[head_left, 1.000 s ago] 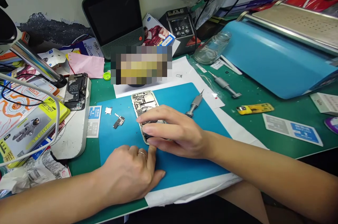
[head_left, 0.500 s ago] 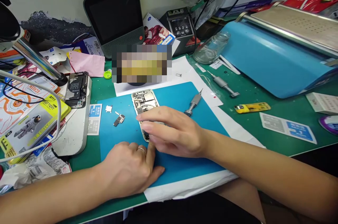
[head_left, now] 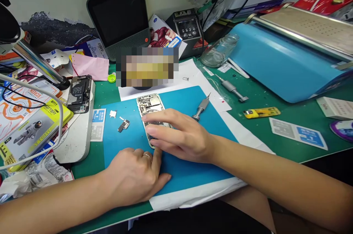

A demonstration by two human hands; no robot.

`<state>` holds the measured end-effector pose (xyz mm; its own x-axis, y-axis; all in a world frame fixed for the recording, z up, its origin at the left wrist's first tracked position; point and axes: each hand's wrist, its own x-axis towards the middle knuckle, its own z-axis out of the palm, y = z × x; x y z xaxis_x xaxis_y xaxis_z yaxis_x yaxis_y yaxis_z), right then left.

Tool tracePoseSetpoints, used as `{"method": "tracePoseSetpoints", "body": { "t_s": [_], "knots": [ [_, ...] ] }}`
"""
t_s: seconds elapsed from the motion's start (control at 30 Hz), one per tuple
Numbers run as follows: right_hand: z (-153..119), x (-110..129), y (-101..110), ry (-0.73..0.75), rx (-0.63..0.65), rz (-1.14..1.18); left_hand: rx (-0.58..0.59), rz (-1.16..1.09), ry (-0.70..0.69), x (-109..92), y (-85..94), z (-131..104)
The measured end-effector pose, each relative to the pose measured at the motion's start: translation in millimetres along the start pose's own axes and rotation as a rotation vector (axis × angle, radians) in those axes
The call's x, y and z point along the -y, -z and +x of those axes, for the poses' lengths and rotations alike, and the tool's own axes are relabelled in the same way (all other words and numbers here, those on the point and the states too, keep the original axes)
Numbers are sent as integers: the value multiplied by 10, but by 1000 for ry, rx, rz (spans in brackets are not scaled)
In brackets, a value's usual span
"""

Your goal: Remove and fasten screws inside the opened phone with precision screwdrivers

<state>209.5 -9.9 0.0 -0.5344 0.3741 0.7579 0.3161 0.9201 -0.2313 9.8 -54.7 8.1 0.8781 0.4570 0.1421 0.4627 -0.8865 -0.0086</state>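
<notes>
An opened phone (head_left: 150, 102) lies on the blue mat (head_left: 179, 98), its inner parts showing. My right hand (head_left: 180, 136) reaches over the lower half of it, fingers stretched and apart, tips at the phone's left edge; its thumb is hidden. At the phone's bottom end rests the index fingertip of my left hand (head_left: 135, 171). That hand's thumb is held away and its other fingers are curled, with nothing seen in them. Left of the phone lie a dark metal bracket with a flex strip (head_left: 124, 125) and a small silver plate (head_left: 113, 114).
One screwdriver (head_left: 202, 108) lies on the mat's right side, another (head_left: 232, 89) beyond it. A second opened phone (head_left: 79, 94) sits on the white lamp base (head_left: 75, 146). Rightward are a yellow tool (head_left: 261, 112), a printed card (head_left: 299, 133) and a glass jar (head_left: 220, 50).
The fingers of my right hand have shifted slightly over the phone, the lower one straightening a little. My left hand keeps its place. The view has moved slightly.
</notes>
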Motion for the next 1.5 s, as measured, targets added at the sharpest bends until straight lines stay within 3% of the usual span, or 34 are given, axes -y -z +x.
{"method": "tracePoseSetpoints", "body": {
  "t_s": [1.27,1.5],
  "knots": [
    [-19,-7,-13,-25,32,80,31,-10,-1,4,0,-2],
    [-56,-18,-22,-128,21,174,-3,105,-2,-76,-26,-41]
  ]
}}
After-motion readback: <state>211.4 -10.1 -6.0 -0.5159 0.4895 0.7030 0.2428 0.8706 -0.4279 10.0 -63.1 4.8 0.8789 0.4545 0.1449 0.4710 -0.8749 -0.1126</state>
